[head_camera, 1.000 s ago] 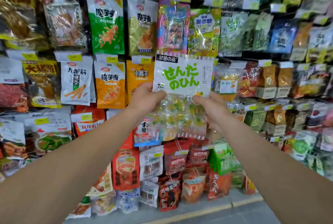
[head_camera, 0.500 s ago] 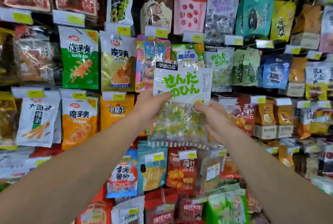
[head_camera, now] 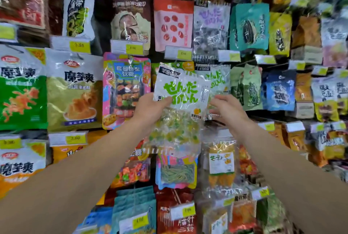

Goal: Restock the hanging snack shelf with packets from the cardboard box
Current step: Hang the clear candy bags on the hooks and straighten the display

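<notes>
Nearest the camera, two bare forearms rise from the lower corners of the frame toward its middle. At frame centre the left hand (head_camera: 150, 107) pinches the left edge of a candy packet (head_camera: 180, 101), thumb over the front of its white header. The right hand (head_camera: 227, 109) is just right of the packet, fingers loosely curled. Whether they touch the packet's right edge or the film behind it, I cannot tell, so its grip is unclear.

The packet stands roughly upright, long axis vertical and tipped a little clockwise, white green-lettered header up, clear candy-filled body down. It is off any hook, held in front of the shelf (head_camera: 243, 62).

Behind it, just up and right, hangs a matching packet (head_camera: 218, 79) with the same green lettering. The step in hand looks like hanging: the next move calls for bringing the header's hole onto that peg, which is not clearly visible from here.
</notes>
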`<state>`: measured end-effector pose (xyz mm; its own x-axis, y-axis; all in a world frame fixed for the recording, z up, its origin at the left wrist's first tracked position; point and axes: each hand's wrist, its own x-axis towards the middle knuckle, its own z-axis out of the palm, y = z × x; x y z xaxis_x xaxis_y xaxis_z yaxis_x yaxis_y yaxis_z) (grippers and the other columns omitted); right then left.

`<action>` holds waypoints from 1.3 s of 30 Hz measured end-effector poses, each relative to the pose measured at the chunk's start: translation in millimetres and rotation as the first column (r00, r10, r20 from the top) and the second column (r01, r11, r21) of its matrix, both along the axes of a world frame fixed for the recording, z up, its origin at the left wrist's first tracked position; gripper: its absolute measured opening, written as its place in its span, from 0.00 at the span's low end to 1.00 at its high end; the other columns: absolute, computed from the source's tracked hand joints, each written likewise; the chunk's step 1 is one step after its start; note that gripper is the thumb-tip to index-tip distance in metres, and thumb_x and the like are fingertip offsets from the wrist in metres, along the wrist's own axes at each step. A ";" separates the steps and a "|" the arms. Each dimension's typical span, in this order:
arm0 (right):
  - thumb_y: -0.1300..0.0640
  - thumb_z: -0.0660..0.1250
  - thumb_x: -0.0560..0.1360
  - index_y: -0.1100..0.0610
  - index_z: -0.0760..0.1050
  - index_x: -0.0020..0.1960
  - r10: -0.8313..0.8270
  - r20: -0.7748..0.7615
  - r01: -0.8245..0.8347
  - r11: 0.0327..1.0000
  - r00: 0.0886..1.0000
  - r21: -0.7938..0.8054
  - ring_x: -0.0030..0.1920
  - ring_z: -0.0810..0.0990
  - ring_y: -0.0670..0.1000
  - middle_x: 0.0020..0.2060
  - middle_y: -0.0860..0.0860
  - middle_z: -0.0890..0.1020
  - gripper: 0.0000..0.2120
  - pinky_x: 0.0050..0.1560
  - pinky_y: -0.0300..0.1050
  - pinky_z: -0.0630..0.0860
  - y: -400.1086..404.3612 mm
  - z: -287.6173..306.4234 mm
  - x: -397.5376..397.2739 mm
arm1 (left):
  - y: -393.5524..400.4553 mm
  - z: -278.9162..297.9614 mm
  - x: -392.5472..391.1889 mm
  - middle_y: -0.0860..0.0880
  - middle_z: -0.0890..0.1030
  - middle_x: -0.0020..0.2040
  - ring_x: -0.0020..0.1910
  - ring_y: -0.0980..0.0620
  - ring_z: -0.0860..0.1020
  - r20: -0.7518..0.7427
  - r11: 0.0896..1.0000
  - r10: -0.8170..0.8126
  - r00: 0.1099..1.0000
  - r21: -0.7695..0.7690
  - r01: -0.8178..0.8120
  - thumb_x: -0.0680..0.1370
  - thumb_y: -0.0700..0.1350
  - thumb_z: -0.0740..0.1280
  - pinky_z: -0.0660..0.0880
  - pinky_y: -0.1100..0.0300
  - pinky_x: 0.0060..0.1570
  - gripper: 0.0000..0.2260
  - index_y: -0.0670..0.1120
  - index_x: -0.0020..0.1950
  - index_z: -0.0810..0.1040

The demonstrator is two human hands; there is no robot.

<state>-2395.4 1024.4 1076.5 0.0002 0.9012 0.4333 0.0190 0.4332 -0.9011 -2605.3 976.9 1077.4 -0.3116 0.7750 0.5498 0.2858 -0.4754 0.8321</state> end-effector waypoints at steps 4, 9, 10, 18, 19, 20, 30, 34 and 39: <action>0.51 0.70 0.76 0.53 0.70 0.71 -0.050 0.033 0.046 0.995 0.998 0.093 0.59 0.79 0.53 0.62 0.51 0.78 0.24 0.66 0.56 0.75 35.9 23.8 13.1 | 31.2 7.8 17.8 0.51 0.83 0.46 0.42 0.53 0.79 -0.034 0.997 0.070 0.997 0.020 -0.069 0.79 0.51 0.67 0.75 0.59 0.41 0.07 0.49 0.44 0.79; 0.48 0.69 0.75 0.51 0.67 0.72 -0.094 0.112 0.067 0.971 0.989 0.228 0.64 0.75 0.53 0.65 0.48 0.74 0.27 0.68 0.58 0.72 73.3 54.1 32.2 | 62.0 18.4 47.0 0.57 0.75 0.39 0.35 0.60 0.70 0.023 0.996 0.080 0.997 0.033 -0.081 0.80 0.48 0.66 0.68 0.63 0.35 0.12 0.54 0.37 0.71; 0.49 0.69 0.76 0.52 0.66 0.73 -0.107 0.141 0.069 0.967 0.984 0.247 0.65 0.75 0.53 0.66 0.48 0.73 0.28 0.68 0.58 0.72 80.0 60.4 36.6 | 65.3 20.4 52.7 0.58 0.72 0.37 0.34 0.60 0.69 0.035 0.995 0.089 0.995 0.031 -0.090 0.80 0.47 0.66 0.66 0.65 0.34 0.14 0.54 0.36 0.68; 0.53 0.68 0.76 0.54 0.63 0.74 -0.238 0.248 0.115 0.898 0.939 0.425 0.62 0.70 0.53 0.70 0.53 0.64 0.29 0.59 0.45 0.67 143.1 107.5 73.2 | 119.7 35.2 88.4 0.50 0.81 0.55 0.48 0.54 0.78 0.004 0.967 0.253 0.968 0.039 -0.253 0.79 0.54 0.67 0.70 0.62 0.43 0.17 0.44 0.61 0.77; 0.53 0.68 0.76 0.54 0.62 0.74 -0.235 0.265 0.106 0.899 0.935 0.425 0.62 0.70 0.55 0.70 0.54 0.63 0.29 0.59 0.45 0.67 150.3 111.5 77.1 | 123.4 35.9 95.5 0.48 0.79 0.61 0.53 0.51 0.78 -0.007 0.958 0.284 0.959 0.042 -0.283 0.79 0.54 0.66 0.71 0.61 0.46 0.19 0.43 0.64 0.76; 0.53 0.68 0.76 0.53 0.61 0.74 -0.233 0.284 0.095 0.899 0.930 0.427 0.62 0.70 0.56 0.70 0.54 0.63 0.30 0.58 0.45 0.67 156.4 114.3 79.6 | 127.8 35.9 100.9 0.48 0.76 0.65 0.58 0.48 0.76 0.009 0.957 0.287 0.958 0.030 -0.287 0.79 0.55 0.66 0.70 0.59 0.50 0.24 0.41 0.69 0.72; 0.55 0.68 0.76 0.51 0.66 0.72 -0.078 0.219 -0.033 0.886 0.973 0.463 0.52 0.72 0.49 0.62 0.50 0.69 0.26 0.40 0.37 0.66 183.4 125.3 101.9 | 153.2 45.0 143.1 0.48 0.76 0.64 0.63 0.47 0.74 0.101 0.968 0.241 0.965 0.044 -0.246 0.77 0.56 0.68 0.65 0.59 0.59 0.26 0.41 0.70 0.71; 0.54 0.69 0.73 0.51 0.72 0.63 0.063 0.076 -0.089 0.904 0.995 0.418 0.45 0.79 0.48 0.54 0.50 0.79 0.19 0.48 0.47 0.79 185.9 134.4 109.0 | 152.6 49.0 156.3 0.56 0.71 0.39 0.37 0.59 0.70 0.114 0.980 0.178 0.978 0.073 -0.187 0.80 0.50 0.66 0.68 0.59 0.39 0.12 0.51 0.41 0.67; 0.57 0.67 0.76 0.54 0.76 0.60 0.209 -0.050 -0.175 0.906 0.977 0.385 0.41 0.81 0.49 0.46 0.49 0.82 0.12 0.51 0.50 0.82 185.4 144.7 118.8 | 163.7 53.1 164.1 0.48 0.79 0.39 0.33 0.54 0.73 0.195 0.981 0.186 0.963 0.015 -0.192 0.79 0.49 0.68 0.66 0.62 0.31 0.09 0.51 0.39 0.75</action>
<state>-2276.6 1209.7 1221.3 -0.1026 0.6577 0.7463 -0.1705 0.7275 -0.6646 -2441.2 1140.6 1130.4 -0.5527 0.6742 0.4899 0.2099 -0.4563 0.8647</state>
